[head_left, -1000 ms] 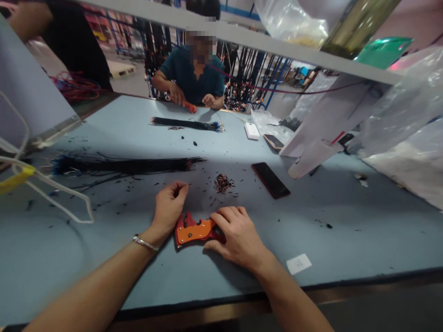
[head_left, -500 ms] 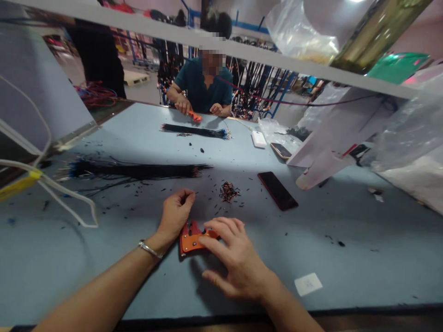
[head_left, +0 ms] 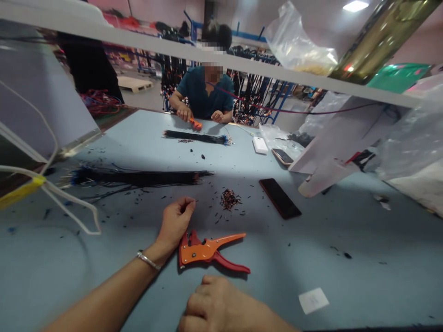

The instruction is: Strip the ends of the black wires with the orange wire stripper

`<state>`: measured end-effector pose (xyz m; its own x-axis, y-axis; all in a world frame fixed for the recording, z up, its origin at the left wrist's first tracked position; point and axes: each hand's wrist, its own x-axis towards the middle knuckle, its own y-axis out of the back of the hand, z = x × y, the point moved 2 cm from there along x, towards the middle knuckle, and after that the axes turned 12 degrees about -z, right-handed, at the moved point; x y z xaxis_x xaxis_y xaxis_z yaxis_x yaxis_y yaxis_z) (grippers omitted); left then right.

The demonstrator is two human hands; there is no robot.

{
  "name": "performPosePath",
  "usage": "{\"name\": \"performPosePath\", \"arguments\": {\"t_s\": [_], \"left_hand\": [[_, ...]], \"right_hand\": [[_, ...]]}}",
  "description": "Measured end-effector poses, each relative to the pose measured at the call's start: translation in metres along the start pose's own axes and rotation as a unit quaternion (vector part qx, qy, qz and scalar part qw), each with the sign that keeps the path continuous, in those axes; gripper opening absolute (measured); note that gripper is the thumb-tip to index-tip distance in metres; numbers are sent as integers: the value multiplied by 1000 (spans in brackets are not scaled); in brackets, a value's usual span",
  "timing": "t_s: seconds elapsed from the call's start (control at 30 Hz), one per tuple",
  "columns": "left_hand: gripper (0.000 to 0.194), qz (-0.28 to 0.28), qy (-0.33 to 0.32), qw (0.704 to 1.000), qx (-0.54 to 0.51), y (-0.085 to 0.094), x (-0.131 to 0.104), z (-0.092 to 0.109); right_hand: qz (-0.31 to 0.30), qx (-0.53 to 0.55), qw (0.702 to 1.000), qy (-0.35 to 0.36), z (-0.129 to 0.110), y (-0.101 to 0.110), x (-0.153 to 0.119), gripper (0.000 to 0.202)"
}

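Altogether, one stripper [head_left: 199, 252] lies near two hands [head_left: 176, 221] [head_left: 219, 306].

One head-worn view, forward and steeply down; tabletop near, facing worker beyond.

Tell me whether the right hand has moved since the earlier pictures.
Yes: judged against the smartphone, the right hand has drawn back toward the wearer, off the wire stripper.
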<state>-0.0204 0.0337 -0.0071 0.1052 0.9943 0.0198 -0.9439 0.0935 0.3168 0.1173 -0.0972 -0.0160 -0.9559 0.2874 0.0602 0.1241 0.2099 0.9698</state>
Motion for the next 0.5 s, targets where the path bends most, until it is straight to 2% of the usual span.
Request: {"name": "performPosePath", "arguments": {"t_s": [0.17, 0.27, 0.37, 0.43, 0.5], "left_hand": [[33, 6, 5, 1000, 1, 1, 1, 2], [33, 10, 2, 1000, 2, 3, 1, 4], [33, 12, 0, 1000, 9, 3, 1, 5], [32, 9, 2, 1000, 19, 2, 2, 5], [30, 3, 2, 1000, 25, 2, 2, 5]], "right_hand": [[-55, 13, 998, 12, 4, 7, 3, 10], [-75, -10, 997, 8, 6, 22, -5, 5], [-101, -54, 993, -13, 8, 38, -13, 13], [-89, -69, 994, 3, 7, 42, -11, 15], [-83, -48, 994, 44, 5, 37, 1, 13]]}}
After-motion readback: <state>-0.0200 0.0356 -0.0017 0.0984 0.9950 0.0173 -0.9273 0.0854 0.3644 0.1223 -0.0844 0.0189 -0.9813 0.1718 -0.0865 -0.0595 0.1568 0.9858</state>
